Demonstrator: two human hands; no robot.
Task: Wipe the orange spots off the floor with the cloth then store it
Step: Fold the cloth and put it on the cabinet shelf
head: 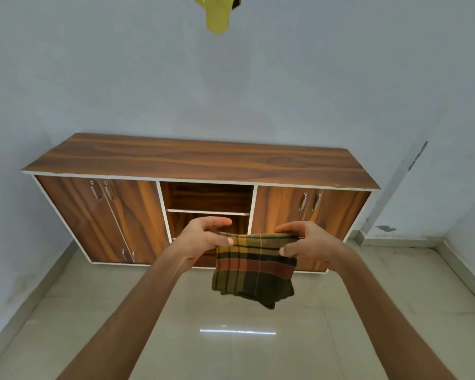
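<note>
A folded cloth (254, 267) is pinched at its top corners by the left hand (203, 237) and right hand (307, 242), held near the cabinet (203, 160). It should be kept folded flat and slid into the open middle shelf.

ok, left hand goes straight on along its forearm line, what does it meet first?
Likely the cabinet: the left hand, pinching the cloth, lines up with the open lower middle compartment. Nothing shows between them, though depth is unclear.
</note>
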